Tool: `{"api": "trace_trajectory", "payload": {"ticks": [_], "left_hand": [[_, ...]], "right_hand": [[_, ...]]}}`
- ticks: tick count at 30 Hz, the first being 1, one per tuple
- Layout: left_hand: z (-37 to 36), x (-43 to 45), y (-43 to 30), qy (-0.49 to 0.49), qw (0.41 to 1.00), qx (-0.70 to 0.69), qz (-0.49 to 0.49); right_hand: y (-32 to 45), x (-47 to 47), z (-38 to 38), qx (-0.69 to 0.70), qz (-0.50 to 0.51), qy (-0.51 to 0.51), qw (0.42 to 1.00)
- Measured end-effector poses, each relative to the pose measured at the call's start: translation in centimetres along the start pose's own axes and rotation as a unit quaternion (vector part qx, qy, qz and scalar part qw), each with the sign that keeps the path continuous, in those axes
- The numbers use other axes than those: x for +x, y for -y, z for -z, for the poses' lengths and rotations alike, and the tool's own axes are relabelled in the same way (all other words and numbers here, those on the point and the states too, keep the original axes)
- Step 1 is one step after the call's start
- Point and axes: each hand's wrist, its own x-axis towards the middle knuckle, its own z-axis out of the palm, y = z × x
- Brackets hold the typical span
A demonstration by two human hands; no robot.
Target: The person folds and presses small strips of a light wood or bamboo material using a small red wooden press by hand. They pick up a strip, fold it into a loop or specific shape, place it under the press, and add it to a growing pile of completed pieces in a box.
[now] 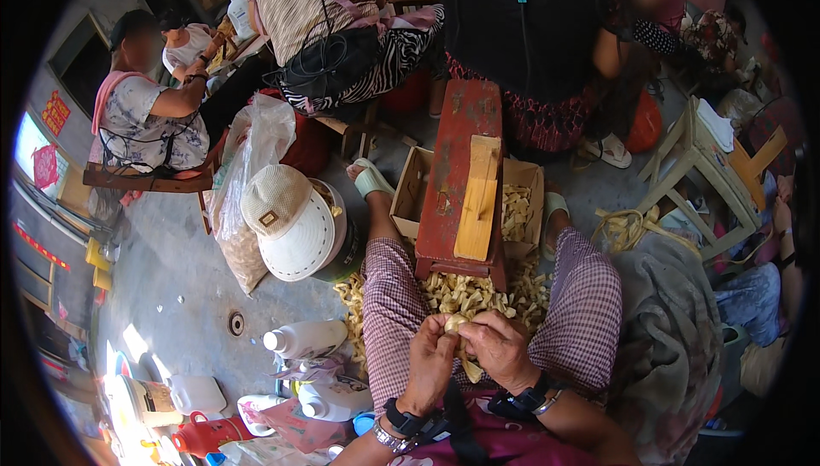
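My left hand and my right hand meet above my lap, fingertips pinching a small pale-yellow folded piece, which looks like dried plant leaf. A loose tail of the same material hangs beneath the fingers. Just beyond the hands, many similar yellow pieces lie heaped between my knees. Over the heap stands a worn red wooden bench, bearing a split bamboo board. A cardboard box under the bench holds more yellow pieces.
Left of my leg, a beige cap rests on a bucket beside a clear plastic sack. Plastic jugs and a red thermos are lower left. A grey blanket and wooden stool are right. Several people sit nearby.
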Motion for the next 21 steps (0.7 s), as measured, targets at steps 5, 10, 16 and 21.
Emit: {"api": "trace_trajectory", "payload": {"ticks": [5, 10, 16, 21], "left_hand": [[-0.2, -0.5, -0.3, -0.023, 0.999, -0.025, 0.014], [-1.5, -0.8, -1.8, -0.013, 0.999, 0.015, 0.03], [-1.3, -1.0, -1.2, 0.015, 0.983, 0.18, -0.038], [-1.5, -1.3, -1.7, 0.009, 0.975, 0.217, -0.051]], "right_hand": [[-0.3, 0.3, 0.3, -0.06, 0.077, 0.027, 0.995], [-1.0, -1.2, -0.4, 0.293, -0.229, 0.044, 0.927], [-1.4, -1.4, 0.1, 0.478, -0.371, 0.077, 0.792], [-1.7, -1.2, 0.0, 0.395, -0.352, 0.104, 0.842]]}}
